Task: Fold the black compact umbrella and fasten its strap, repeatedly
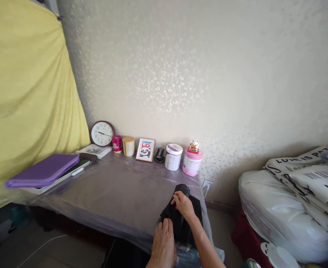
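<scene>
Head view: desk [119, 197] greyish, under clear sheeting; patterned wall [236, 74] behind it, yellow cloth [27, 85] hanging at its left, white bag [278, 208] right of it. Black item [178, 224] at desk's near right corner. Left hand [164, 238]: grip bent at item's edge, closure unclear. Right hand [182, 204]: fingers curled over item; hold cannot be told.

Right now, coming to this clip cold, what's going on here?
A person has the left hand and right hand on a dark, floppy item near the right edge of the table; exactly what it is, I can't tell. The left hand is at its near side, the right farther up. Behind stand a picture frame and two tubs.
</scene>
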Demonstrator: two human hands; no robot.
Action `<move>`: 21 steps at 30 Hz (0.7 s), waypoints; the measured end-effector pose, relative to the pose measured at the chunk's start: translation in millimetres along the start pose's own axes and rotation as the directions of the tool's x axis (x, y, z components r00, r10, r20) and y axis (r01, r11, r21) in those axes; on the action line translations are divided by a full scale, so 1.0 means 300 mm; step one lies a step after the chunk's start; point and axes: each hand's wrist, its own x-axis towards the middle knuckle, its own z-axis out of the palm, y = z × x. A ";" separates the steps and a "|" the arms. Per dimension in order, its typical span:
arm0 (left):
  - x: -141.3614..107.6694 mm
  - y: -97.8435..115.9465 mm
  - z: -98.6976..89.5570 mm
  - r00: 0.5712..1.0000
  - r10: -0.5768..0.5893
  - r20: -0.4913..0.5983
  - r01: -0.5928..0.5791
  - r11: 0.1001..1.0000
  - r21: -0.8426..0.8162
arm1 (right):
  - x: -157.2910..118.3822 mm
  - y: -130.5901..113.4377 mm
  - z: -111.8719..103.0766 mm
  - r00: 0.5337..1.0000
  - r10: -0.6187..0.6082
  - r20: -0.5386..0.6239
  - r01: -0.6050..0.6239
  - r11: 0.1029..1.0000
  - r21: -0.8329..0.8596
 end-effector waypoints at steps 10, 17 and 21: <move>-0.018 -0.013 0.005 0.981 -0.016 -0.193 0.018 1.000 0.009 | -0.012 -0.027 -0.011 0.998 -0.052 0.024 0.055 0.987 -0.154; 0.005 -0.033 0.002 0.938 0.293 -0.186 -0.269 0.953 0.142 | -0.014 -0.029 -0.009 0.999 -0.037 0.021 0.039 0.989 -0.144; 0.014 -0.052 0.053 0.956 0.256 -0.145 -0.242 0.964 0.107 | -0.015 -0.021 -0.008 0.999 -0.042 0.007 0.043 0.993 -0.112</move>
